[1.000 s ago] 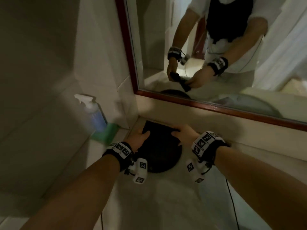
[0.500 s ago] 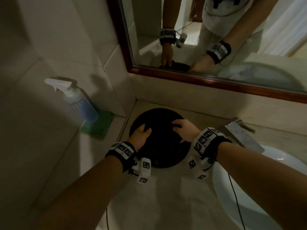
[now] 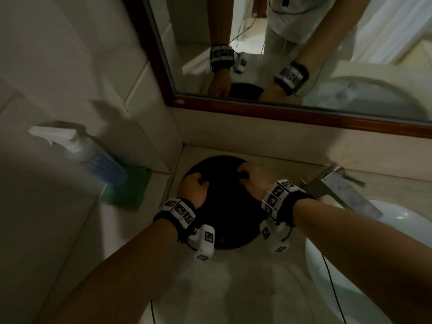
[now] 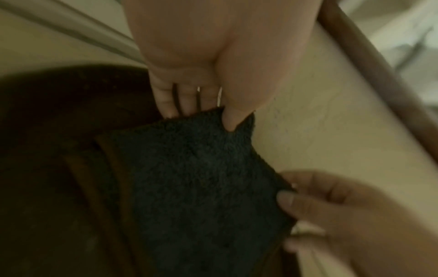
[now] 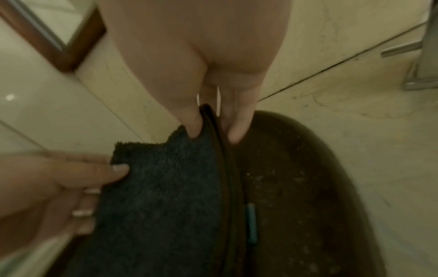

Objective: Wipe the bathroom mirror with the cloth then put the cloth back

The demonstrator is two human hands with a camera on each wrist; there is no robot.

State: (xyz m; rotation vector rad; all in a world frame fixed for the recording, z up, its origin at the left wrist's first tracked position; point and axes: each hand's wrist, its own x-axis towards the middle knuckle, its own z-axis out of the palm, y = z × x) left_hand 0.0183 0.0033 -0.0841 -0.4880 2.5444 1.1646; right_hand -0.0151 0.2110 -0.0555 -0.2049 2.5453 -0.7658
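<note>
- a dark, fluffy cloth (image 4: 201, 178) is pinched at its corners by the left hand (image 3: 194, 188) and right hand (image 3: 252, 181).
- it is held over a round dark tray (image 3: 231, 239) beneath both hands.

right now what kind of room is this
Most likely a bathroom: a wood-framed wall mirror over a tiled counter, a white basin with a metal tap, and a spray bottle by the wall.

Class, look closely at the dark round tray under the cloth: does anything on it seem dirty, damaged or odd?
Yes. In the right wrist view the tray is speckled with pale specks, like dust or residue, right of the cloth.
</note>
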